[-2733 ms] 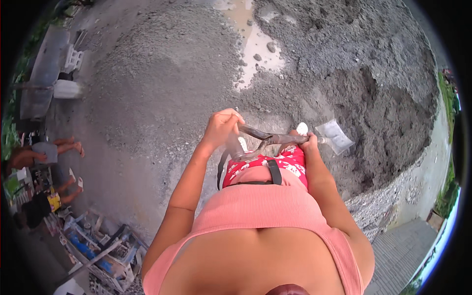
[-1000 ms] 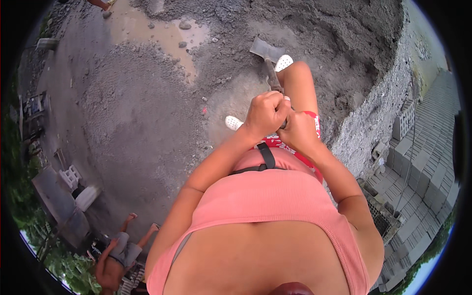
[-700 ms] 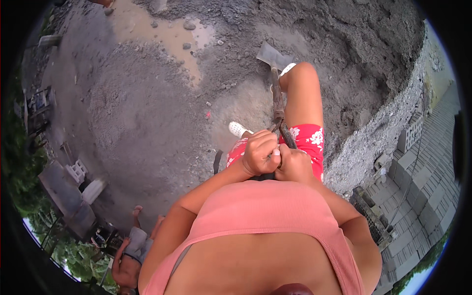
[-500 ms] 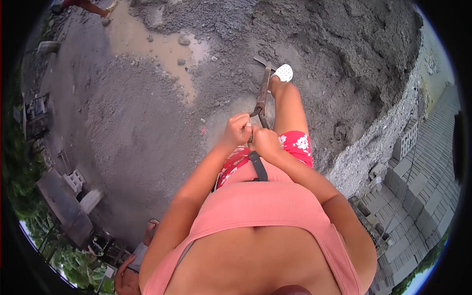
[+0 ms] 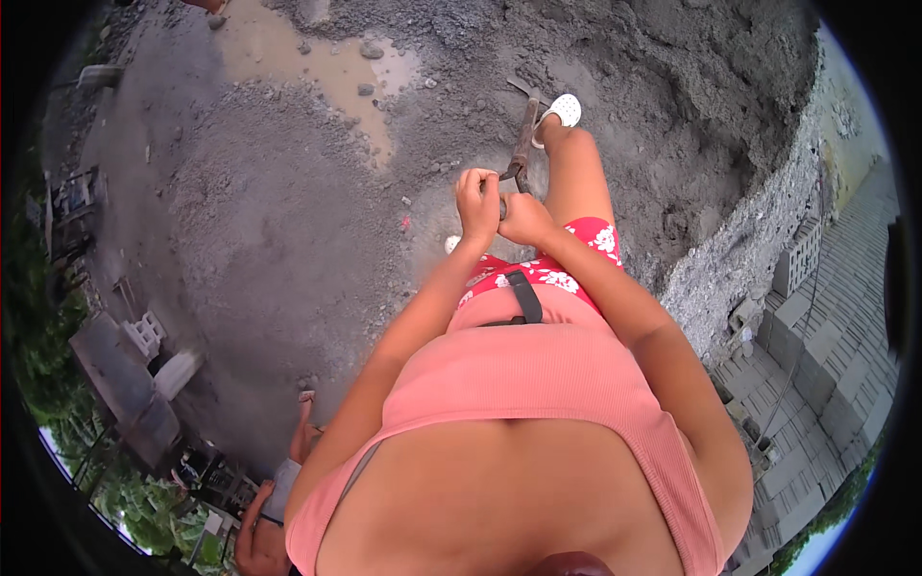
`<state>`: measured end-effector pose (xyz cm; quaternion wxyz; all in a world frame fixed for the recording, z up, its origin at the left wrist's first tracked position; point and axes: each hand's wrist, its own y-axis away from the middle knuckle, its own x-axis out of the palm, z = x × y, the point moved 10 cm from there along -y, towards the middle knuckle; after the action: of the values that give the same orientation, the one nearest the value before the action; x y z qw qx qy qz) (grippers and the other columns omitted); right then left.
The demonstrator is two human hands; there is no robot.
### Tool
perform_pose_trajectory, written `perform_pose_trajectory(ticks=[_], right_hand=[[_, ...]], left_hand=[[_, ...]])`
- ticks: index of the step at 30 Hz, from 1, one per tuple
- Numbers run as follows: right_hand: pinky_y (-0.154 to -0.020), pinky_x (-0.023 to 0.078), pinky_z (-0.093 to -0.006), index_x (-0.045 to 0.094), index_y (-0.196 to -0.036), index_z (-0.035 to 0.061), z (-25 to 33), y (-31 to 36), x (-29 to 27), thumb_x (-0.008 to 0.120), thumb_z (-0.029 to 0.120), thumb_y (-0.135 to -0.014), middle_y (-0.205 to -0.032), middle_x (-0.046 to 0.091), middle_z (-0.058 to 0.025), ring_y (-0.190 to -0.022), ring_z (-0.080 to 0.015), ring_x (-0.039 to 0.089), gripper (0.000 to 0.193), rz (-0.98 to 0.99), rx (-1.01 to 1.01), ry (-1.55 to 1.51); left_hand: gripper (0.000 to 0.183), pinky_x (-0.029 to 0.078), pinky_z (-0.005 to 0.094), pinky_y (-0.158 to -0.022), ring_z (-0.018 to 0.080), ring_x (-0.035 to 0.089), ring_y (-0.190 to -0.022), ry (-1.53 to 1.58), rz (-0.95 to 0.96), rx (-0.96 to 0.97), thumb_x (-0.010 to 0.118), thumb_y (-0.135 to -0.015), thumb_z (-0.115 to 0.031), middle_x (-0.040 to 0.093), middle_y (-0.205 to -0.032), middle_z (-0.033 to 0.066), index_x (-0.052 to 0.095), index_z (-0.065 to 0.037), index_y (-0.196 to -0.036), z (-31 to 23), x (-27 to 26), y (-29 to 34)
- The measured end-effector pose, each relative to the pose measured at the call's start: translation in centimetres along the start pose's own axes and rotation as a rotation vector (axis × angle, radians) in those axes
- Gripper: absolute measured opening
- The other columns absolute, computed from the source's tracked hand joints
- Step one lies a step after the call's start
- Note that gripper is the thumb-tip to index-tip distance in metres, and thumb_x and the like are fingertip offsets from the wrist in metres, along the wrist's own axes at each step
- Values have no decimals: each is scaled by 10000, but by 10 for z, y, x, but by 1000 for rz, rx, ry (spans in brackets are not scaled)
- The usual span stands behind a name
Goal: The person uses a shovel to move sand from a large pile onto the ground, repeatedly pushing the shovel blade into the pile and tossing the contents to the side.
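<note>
A shovel (image 5: 526,134) with a worn shaft and a forked grip stands in front of me, its top end toward my body. Both my hands are closed round the grip: my left hand (image 5: 477,204) on the left side, my right hand (image 5: 524,219) just right of it and a little nearer. The shovel's metal head (image 5: 526,89) meets the wet grey gravel beside my right foot in a white clog (image 5: 567,109). How deep the blade sits is hidden. My other white clog (image 5: 451,244) shows partly behind my left wrist.
A big heap of wet grey gravel (image 5: 663,106) rises ahead and right. A muddy puddle (image 5: 317,67) with stones lies ahead left. Stacked concrete blocks (image 5: 845,317) line the right side. Another person (image 5: 264,509) is at the lower left, near a metal sheet (image 5: 115,374).
My hands and the shovel grip have moved slightly forward, away from my body. My left clog has come into sight. The person at the far upper left has mostly left the view.
</note>
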<state>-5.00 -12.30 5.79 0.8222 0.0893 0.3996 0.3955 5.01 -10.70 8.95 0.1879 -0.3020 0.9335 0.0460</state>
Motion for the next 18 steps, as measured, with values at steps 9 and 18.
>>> perform_pose_trajectory(ticks=[9, 18], right_hand=[[-698, 469, -434, 631, -887, 46, -21, -15, 58, 567, 295, -737, -817, 627, -220, -766, -388, 602, 297, 100, -223, 20], [-716, 451, -462, 553, -992, 10, -30, 2, 34, 618, 290, -664, -843, 607, -251, -801, -405, 584, 436, -42, 11, 121]], left_hand=[[146, 420, 391, -666, 281, 521, -697, -173, 4, 147, 565, -766, -158, 559, -740, 101, 551, -39, -682, 15, 7, 7], [550, 425, 382, -809, 256, 556, -913, 722, -245, -1009, 377, -865, -484, 556, -989, 156, 491, 28, -1030, 106, 16, 77]])
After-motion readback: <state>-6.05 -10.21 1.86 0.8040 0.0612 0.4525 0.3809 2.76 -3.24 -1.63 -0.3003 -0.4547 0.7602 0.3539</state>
